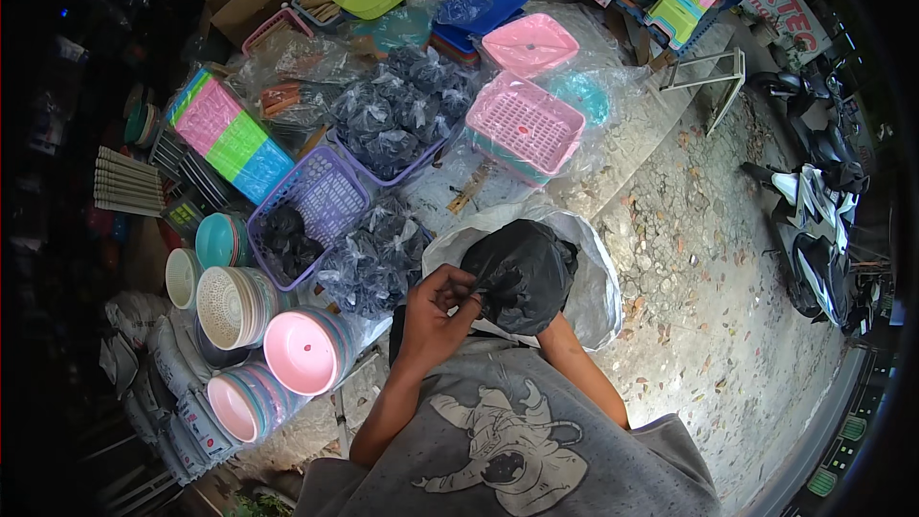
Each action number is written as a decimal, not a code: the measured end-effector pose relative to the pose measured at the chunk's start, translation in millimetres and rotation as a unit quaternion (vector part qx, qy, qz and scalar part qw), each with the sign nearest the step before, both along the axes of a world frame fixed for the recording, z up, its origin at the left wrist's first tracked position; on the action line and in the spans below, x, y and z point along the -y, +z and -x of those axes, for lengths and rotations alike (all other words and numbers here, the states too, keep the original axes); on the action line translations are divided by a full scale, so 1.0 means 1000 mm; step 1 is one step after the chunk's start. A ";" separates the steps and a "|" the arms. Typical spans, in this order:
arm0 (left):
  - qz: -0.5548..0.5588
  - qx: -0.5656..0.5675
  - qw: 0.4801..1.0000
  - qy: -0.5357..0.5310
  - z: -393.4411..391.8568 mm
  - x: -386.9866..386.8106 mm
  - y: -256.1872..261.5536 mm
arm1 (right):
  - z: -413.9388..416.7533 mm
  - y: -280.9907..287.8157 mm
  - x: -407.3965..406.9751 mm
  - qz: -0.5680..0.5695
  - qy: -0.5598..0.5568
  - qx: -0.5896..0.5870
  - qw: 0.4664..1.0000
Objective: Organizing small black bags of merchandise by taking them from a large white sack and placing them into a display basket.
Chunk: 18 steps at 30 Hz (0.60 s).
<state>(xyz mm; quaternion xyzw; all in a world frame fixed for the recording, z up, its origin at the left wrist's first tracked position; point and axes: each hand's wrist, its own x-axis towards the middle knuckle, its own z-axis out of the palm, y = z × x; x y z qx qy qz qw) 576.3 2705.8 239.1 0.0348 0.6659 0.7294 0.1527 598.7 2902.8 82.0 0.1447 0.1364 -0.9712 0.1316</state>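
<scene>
A full black plastic bag [528, 273] is held over the mouth of a large white woven sack [607, 287]. The fingers of my left hand [449, 301] pinch the gathered plastic at the bag's left side. My right forearm reaches up to the bag from below; the right hand itself is hidden behind the bag. Left of the sack lies a heap of tied dark plastic bags [377, 258]. Beyond it, a purple plastic basket [341, 190] holds a few black bags, and a second purple basket [402, 176] is heaped with tied dark bags.
Stacked pink basins [301, 352], cream colanders [226, 305] and teal bowls [219, 240] stand at the left. Pink perforated baskets [528, 122] lie ahead, near a metal stand [707, 75]. Motorcycles [818, 230] are parked at the right, past cracked pavement [668, 251] with dry leaves.
</scene>
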 end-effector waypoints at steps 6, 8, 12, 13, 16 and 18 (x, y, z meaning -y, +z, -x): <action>0.016 0.004 0.997 0.069 -0.002 0.004 -0.022 | -0.010 0.013 0.003 0.077 -0.029 0.029 0.996; 0.077 0.025 0.996 0.047 0.001 0.007 -0.032 | -0.014 0.019 -0.001 0.069 -0.041 0.013 0.997; -0.130 0.265 0.955 0.032 -0.003 0.010 -0.051 | -0.010 0.040 -0.002 -0.024 -0.065 0.069 0.995; -0.176 0.282 0.942 0.036 -0.004 0.011 -0.057 | -0.008 0.049 0.001 -0.084 -0.054 0.028 0.995; -0.260 0.321 0.909 0.056 -0.008 0.015 -0.075 | -0.012 0.087 0.006 -0.184 -0.033 -0.057 0.981; -0.363 0.377 0.850 0.057 -0.009 0.027 -0.083 | -0.009 0.107 0.014 -0.277 -0.005 -0.030 0.960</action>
